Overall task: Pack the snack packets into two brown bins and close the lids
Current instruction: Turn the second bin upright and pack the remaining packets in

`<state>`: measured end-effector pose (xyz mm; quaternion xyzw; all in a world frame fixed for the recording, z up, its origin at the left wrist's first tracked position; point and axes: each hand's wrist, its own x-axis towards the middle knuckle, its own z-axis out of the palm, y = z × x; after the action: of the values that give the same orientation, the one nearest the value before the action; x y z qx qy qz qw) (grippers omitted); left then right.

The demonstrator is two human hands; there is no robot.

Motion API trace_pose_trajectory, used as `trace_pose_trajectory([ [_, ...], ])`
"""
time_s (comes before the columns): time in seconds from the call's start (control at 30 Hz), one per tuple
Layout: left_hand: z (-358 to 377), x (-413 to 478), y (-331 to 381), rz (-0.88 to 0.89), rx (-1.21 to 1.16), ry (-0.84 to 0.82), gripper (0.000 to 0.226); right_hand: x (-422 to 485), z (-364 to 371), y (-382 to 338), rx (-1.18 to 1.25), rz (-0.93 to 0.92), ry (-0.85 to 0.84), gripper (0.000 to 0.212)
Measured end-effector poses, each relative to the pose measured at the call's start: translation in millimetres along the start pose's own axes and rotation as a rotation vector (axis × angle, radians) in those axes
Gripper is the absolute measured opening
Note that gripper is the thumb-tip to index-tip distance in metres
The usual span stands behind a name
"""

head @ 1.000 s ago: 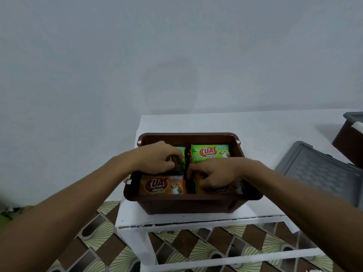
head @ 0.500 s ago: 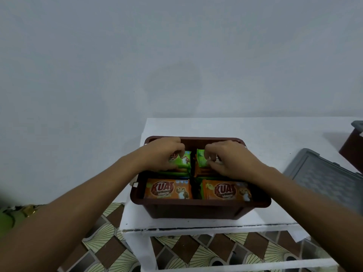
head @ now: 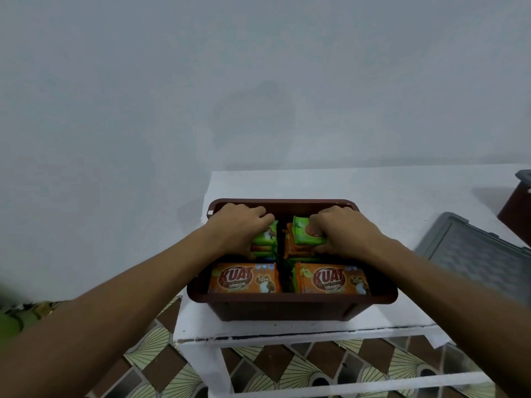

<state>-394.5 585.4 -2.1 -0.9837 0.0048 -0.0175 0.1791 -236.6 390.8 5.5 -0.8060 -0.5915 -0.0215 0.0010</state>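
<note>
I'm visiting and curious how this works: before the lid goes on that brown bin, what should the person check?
1. Hands clear of brown bin: not ok; left hand grips left green packet, right hand grips right green packet.
2. Orange packets inside bin: ok.
3. Green packets below rim: cannot tell.
4. Grey lid lying beside bin on table: ok.
5. Second bin closed: cannot tell.

The scene is lit dimly and evenly with a bluish cast, soft shadows being thrown on the white table (head: 402,196) right of the fingers (head: 319,222), while the corners far below and left of the fingers are bent and blurred by the wide lens.
</note>
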Motion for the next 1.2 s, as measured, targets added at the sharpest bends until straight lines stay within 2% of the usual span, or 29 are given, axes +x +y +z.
trace_pose_trajectory([
  [0.13,-6.7,-6.9,-14.6,-0.001,-0.152,-0.048,0.062,-2.9,-9.4,3.6,0.129,-0.043,0.005,0.040],
  [0.33,-11.4,-22.9,-22.3,-0.173,-0.419,-0.055,0.041,-7.4,-11.1,1.1,0.131,-0.010,0.071,0.038],
  [0.4,-10.4,-34.3,-18.6,-0.224,-0.544,0.044,0.032,-13.3,-12.3,3.2,0.168,0.001,0.102,0.039],
  [0.47,-7.2,-51.0,-13.6,-0.333,-0.771,0.211,0.020,-24.1,-9.2,8.2,0.290,0.048,0.197,0.034],
  [0.53,-3.3,-63.0,-6.4,-0.451,-0.927,0.364,0.010,-37.3,-1.1,13.3,0.437,0.151,0.340,0.027],
  [0.6,-3.1,-63.6,-0.3,-0.517,-0.987,0.460,0.007,-47.3,7.5,17.6,0.621,0.308,0.437,0.032],
  [0.67,-5.2,-58.7,1.9,-0.538,-1.029,0.517,0.007,-50.2,12.7,20.5,0.871,0.448,0.431,0.041],
  [0.73,-5.4,-54.1,2.5,-0.564,-1.027,0.548,0.008,-49.2,14.8,23.9,1.024,0.494,0.414,0.047],
  [1.07,-6.7,12.4,23.7,-0.638,-0.998,0.662,0.009,-35.0,11.4,93.1,1.074,0.515,0.461,0.046],
  [1.2,-12.3,48.9,28.8,-0.601,-0.975,0.612,0.011,-36.1,13.2,126.5,1.078,0.567,0.413,0.043],
])
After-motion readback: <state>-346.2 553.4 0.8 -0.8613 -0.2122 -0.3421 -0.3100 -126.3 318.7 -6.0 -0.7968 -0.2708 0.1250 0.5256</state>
